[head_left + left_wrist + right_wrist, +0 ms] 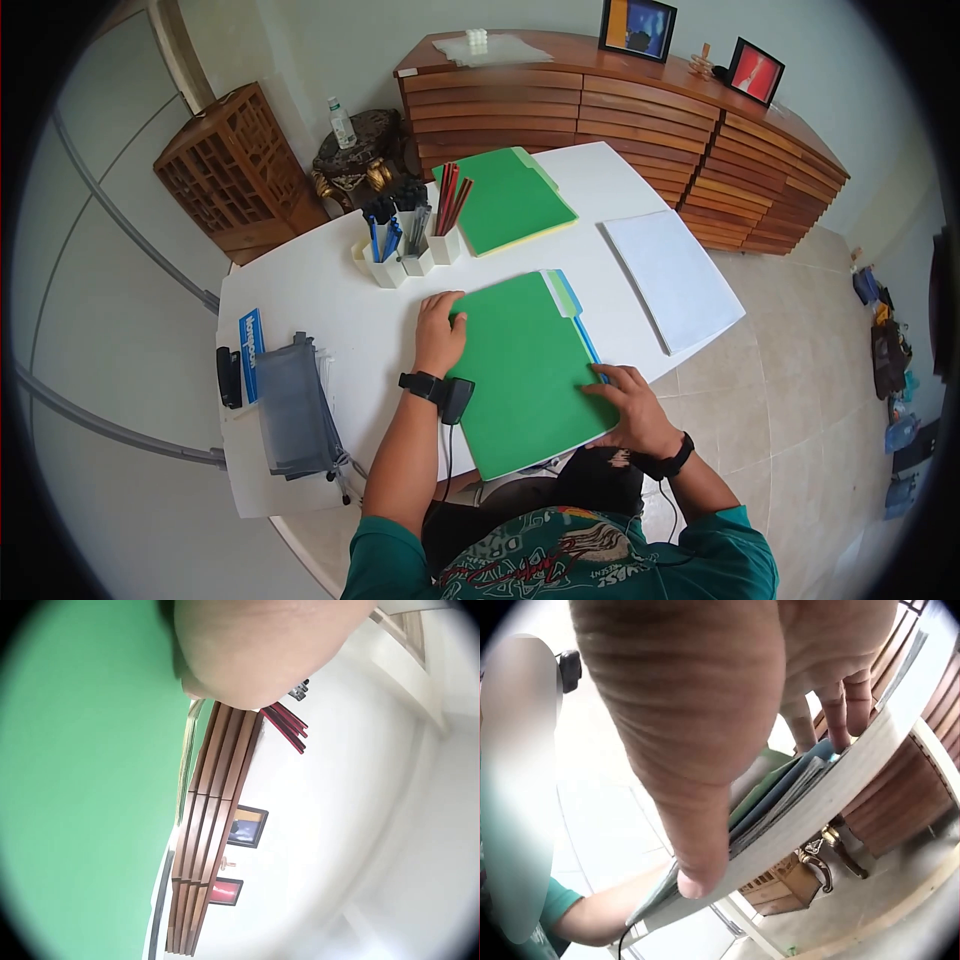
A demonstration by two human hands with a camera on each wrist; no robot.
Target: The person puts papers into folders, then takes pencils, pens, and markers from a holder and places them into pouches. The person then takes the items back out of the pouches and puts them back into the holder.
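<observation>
A stack of folders with a green folder (530, 370) on top lies at the table's near edge. Along its right side show a blue folder edge (588, 340) and pale tabs (563, 296). My left hand (440, 335) rests at the stack's far left corner, fingers along the edge. At the right edge, near the front corner, my right hand (640, 410) touches the stack. In the right wrist view, its thumb (697, 855) reaches down past the stack's near edge, and the other fingers (836, 724) lie at the blue folder's side (780, 787).
Behind the stack stand white holders (388, 270) with pens and red pencils (455, 200). Another green folder pile (505, 205) lies farther back, a white paper stack (670, 275) at right. A grey mesh pouch (295, 410), a stapler (229, 378) and a blue box (251, 340) lie left.
</observation>
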